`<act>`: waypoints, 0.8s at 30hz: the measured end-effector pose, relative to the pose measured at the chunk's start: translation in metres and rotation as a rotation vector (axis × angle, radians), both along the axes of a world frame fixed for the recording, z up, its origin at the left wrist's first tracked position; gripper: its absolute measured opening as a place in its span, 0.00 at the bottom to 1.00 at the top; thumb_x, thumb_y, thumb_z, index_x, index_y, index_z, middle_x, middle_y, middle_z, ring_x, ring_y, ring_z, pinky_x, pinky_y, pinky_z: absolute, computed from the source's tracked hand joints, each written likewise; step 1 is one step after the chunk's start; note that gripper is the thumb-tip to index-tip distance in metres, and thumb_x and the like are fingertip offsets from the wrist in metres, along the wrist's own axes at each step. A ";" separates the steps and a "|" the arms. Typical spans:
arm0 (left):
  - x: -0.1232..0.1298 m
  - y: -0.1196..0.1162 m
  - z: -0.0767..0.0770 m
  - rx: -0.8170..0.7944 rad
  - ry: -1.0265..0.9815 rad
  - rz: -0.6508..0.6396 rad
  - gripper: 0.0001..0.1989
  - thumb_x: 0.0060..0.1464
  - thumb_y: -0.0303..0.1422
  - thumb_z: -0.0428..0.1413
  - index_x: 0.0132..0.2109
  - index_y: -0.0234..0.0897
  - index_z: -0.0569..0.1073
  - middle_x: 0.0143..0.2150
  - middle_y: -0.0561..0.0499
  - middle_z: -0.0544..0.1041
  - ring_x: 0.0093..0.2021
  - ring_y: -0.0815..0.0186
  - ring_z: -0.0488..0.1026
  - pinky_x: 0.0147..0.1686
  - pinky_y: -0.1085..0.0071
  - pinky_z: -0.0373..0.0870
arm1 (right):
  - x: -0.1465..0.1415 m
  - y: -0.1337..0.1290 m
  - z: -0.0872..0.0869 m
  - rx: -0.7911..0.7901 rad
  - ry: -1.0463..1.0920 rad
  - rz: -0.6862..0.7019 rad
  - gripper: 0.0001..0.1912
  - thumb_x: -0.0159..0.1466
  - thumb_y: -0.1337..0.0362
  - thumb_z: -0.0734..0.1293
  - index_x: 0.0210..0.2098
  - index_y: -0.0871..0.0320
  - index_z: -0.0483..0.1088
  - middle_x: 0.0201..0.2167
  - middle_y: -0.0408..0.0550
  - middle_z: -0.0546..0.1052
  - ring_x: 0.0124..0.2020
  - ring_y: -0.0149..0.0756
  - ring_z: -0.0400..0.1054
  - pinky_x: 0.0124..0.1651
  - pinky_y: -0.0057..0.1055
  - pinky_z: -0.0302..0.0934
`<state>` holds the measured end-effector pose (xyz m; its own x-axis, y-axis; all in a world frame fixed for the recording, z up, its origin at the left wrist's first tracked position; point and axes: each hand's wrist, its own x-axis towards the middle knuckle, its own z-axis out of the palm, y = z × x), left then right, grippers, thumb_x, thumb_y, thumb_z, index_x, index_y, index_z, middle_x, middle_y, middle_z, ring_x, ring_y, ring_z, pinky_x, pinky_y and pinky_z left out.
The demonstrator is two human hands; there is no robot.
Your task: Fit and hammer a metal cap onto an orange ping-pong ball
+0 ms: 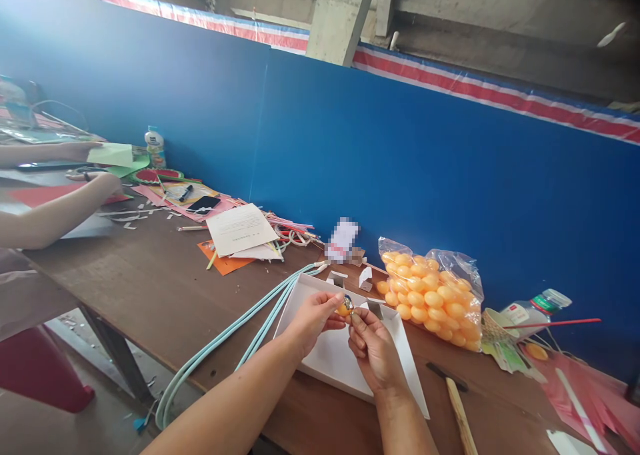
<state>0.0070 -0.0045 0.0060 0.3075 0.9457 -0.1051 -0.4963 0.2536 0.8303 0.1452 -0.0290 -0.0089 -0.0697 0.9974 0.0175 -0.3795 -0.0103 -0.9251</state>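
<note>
Over a shallow white box (325, 358), both my hands meet at a small rounded silver-and-yellow piece (346, 305). My left hand (317, 315) is closed and pinches it between thumb and fingers. My right hand (375, 348) is closed too, its thumb and forefinger pinching at the lower right end of the piece; the fingers hide what they grip there. Small folded white card pieces (365, 278) stand by the box's far edge. Behind it on the right rests a clear plastic bag (430, 295) full of orange-yellow plastic eggs.
Pale blue cords (245, 322) run left off the table (150, 295). Papers (240, 230) and a phone (204, 205) lie further back. On the right are a wooden-handled tool (461, 415), a jar (547, 303) and pink sheets (595, 388). Another person's hands (103, 185) work at far left.
</note>
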 end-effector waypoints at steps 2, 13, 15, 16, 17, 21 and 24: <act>0.000 -0.001 0.001 -0.006 0.009 0.008 0.21 0.43 0.46 0.61 0.35 0.31 0.71 0.30 0.47 0.75 0.29 0.70 0.72 0.34 0.72 0.69 | 0.000 0.000 0.000 -0.002 0.005 -0.001 0.07 0.57 0.63 0.69 0.32 0.58 0.69 0.25 0.41 0.68 0.17 0.18 0.43 0.17 0.19 0.37; -0.001 -0.002 0.005 -0.005 0.052 0.014 0.21 0.43 0.47 0.60 0.34 0.31 0.71 0.29 0.47 0.75 0.28 0.70 0.72 0.35 0.71 0.68 | -0.001 0.001 0.001 -0.015 0.016 -0.002 0.07 0.56 0.63 0.70 0.32 0.58 0.68 0.25 0.41 0.69 0.16 0.17 0.44 0.17 0.19 0.36; 0.000 -0.002 0.004 -0.003 0.046 0.013 0.21 0.43 0.47 0.60 0.34 0.31 0.71 0.29 0.47 0.75 0.28 0.70 0.72 0.35 0.71 0.68 | -0.001 0.001 0.002 -0.010 0.015 -0.006 0.08 0.56 0.62 0.70 0.31 0.58 0.68 0.24 0.41 0.69 0.16 0.17 0.44 0.16 0.19 0.37; 0.000 -0.002 0.004 -0.002 0.043 0.012 0.21 0.43 0.47 0.60 0.34 0.31 0.71 0.29 0.47 0.75 0.28 0.70 0.72 0.35 0.71 0.68 | -0.002 0.001 0.002 -0.008 0.014 -0.010 0.08 0.55 0.62 0.70 0.31 0.58 0.68 0.24 0.41 0.69 0.16 0.17 0.44 0.16 0.19 0.37; 0.000 -0.002 0.004 -0.003 0.040 0.012 0.21 0.42 0.47 0.60 0.34 0.31 0.71 0.29 0.47 0.75 0.28 0.70 0.72 0.35 0.71 0.68 | -0.002 0.001 0.002 -0.005 0.012 -0.013 0.08 0.55 0.62 0.70 0.31 0.58 0.68 0.24 0.41 0.69 0.16 0.17 0.44 0.16 0.19 0.37; 0.000 -0.001 0.003 -0.004 0.037 0.019 0.21 0.42 0.47 0.61 0.34 0.31 0.72 0.29 0.47 0.75 0.28 0.69 0.72 0.34 0.71 0.68 | -0.002 0.001 0.002 0.003 -0.007 -0.029 0.09 0.55 0.61 0.71 0.31 0.57 0.68 0.26 0.42 0.71 0.16 0.18 0.45 0.16 0.19 0.38; 0.000 -0.001 0.002 0.002 0.030 0.022 0.21 0.42 0.46 0.61 0.33 0.31 0.72 0.31 0.46 0.75 0.28 0.70 0.72 0.35 0.70 0.69 | -0.001 0.000 0.002 0.007 -0.026 -0.041 0.08 0.55 0.61 0.70 0.32 0.57 0.69 0.26 0.43 0.71 0.16 0.18 0.45 0.16 0.19 0.37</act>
<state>0.0070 -0.0052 0.0081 0.2837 0.9523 -0.1122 -0.4764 0.2415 0.8454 0.1439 -0.0285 -0.0070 -0.0298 0.9993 0.0229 -0.3549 0.0108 -0.9349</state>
